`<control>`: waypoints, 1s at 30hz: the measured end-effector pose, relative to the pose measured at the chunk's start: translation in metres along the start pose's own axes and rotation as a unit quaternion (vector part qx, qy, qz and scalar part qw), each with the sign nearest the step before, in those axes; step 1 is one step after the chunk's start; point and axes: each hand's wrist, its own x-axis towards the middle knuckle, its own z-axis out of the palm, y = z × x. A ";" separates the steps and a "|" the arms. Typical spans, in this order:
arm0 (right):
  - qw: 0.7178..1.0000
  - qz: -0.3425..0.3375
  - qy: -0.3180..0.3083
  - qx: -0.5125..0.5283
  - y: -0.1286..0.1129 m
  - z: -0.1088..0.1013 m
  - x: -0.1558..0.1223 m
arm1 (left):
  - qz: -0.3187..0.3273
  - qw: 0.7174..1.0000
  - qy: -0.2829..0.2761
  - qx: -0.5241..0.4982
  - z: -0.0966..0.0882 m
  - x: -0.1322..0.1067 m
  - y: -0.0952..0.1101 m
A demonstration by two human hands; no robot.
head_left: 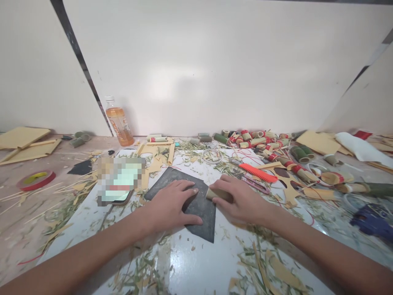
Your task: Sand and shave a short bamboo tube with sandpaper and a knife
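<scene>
A dark sheet of sandpaper (201, 223) lies on the white board in front of me. My left hand (175, 203) rests flat on it, fingers spread, thumb toward the right. From the right, my right hand (235, 196) grips a short piece of bamboo tube (211, 194) between thumb and fingers. One end of that bamboo is at the sandpaper's right edge; whether it presses on the sheet I cannot tell. Part of the bamboo is hidden in the hand.
Green shavings litter the white board (190, 262). A phone (123, 184) and drink bottle (119, 125) stand left, with red tape (36, 180) beyond. At right are an orange comb (258, 172), several bamboo pieces (260, 141) and a blue tool (373, 221).
</scene>
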 end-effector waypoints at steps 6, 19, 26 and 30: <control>1.000 0.014 0.002 -0.005 0.008 -0.004 0.001 | -0.001 1.000 0.001 0.004 0.002 -0.001 0.000; 0.918 0.130 -0.044 0.372 -0.004 -0.013 -0.001 | 0.023 0.977 0.159 -0.142 -0.014 0.005 0.012; 0.857 0.127 -0.087 0.492 -0.005 -0.005 -0.004 | 0.037 0.972 0.137 -0.187 -0.022 0.003 0.020; 0.861 0.117 -0.105 0.483 -0.008 -0.005 -0.004 | 0.030 0.972 0.122 -0.198 -0.025 0.001 0.022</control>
